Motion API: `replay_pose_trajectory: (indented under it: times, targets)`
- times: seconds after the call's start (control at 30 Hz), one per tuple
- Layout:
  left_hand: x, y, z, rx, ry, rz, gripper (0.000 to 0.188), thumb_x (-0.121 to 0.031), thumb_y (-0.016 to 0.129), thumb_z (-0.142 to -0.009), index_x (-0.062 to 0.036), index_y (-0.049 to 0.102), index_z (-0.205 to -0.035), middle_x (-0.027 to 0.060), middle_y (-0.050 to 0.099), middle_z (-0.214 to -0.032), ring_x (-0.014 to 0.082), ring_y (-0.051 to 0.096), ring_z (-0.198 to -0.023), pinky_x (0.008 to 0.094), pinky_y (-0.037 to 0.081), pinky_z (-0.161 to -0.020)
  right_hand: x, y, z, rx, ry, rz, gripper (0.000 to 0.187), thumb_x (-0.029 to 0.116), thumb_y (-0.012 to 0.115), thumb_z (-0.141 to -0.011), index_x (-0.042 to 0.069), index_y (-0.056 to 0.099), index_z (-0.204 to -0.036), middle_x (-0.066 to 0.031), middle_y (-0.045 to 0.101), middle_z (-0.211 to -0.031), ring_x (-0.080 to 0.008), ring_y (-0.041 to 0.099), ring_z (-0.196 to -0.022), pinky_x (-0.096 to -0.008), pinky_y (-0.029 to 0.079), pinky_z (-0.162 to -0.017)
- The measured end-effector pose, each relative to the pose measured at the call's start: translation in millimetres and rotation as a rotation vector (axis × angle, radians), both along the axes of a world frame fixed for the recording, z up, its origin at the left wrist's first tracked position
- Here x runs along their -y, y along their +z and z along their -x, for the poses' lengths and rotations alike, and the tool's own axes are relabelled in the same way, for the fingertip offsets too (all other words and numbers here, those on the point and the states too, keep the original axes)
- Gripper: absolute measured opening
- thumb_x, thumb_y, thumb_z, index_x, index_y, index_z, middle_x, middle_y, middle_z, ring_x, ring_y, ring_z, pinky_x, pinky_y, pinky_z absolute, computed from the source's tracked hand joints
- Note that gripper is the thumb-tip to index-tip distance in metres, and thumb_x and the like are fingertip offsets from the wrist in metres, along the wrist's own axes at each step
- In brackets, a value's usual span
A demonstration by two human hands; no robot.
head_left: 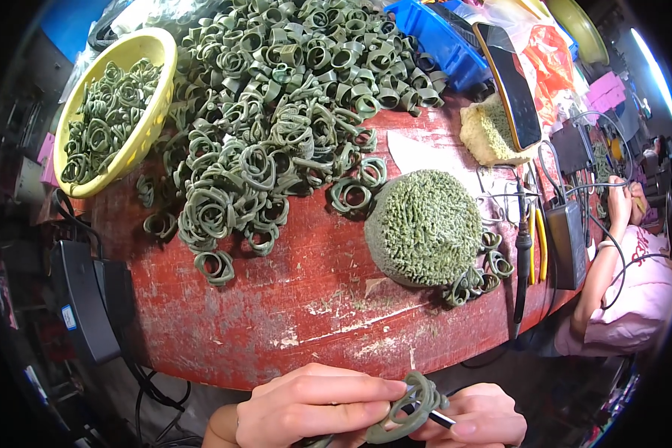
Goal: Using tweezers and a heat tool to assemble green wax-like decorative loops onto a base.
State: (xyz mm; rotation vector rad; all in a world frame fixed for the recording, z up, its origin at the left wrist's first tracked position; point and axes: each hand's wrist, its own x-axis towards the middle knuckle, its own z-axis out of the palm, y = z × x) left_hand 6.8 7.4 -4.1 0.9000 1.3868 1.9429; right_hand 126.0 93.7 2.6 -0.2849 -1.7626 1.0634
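Scuffed red table (224,321) — heaped green rings (276,134), round green block (425,228)

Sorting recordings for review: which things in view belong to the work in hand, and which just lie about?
In the work:
green ring, in the left hand
dark stick, at the right hand
heap of similar rings, likely

Apparently lying about:
phone
pliers
blue bin

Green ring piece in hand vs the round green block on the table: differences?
Place: the ring piece is held off the table, in the left hand; the block sits on the red table.
Form: the ring piece is open loops; the block looks like one thick, rounded mass.
Surface: the ring piece looks fairly smooth; the block's top is rough and pitted.
Shared: both greenish.
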Motion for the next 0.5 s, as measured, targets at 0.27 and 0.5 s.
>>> replay_pose_trajectory:
  times: [0.27, 0.5]
  targets:
    - [4.7, -8.7, 8.4, -0.362, -0.036, 0.007, 0.024, 0.002, 0.067, -0.065, -0.0005, 0.053, -0.084, 0.0157, 0.060, -0.082, 0.0238, 0.059, -0.071, 0.0295, 0.048, -0.061, 0.3, -12.1, 2.3, -0.069, 0.129, 0.063, 0.035, 0.029, 0.039, -0.088, -0.004, 0.047, -0.080, -0.0095, 0.055, -0.054, -0.0147, 0.051, -0.039, -0.0235, 0.038, -0.034]
    - [6.2, -4.3, 5.0, -0.293, -0.018, 0.080, 0.023, 0.002, 0.069, -0.065, -0.0013, 0.053, -0.081, 0.0137, 0.060, -0.079, 0.0203, 0.059, -0.070, 0.0270, 0.047, -0.060, -0.1, -16.5, 7.5, -0.109, 0.197, 0.001, 0.032, 0.025, 0.039, -0.089, -0.005, 0.047, -0.084, -0.0113, 0.056, -0.054, -0.0165, 0.052, -0.040, -0.0237, 0.039, -0.034]
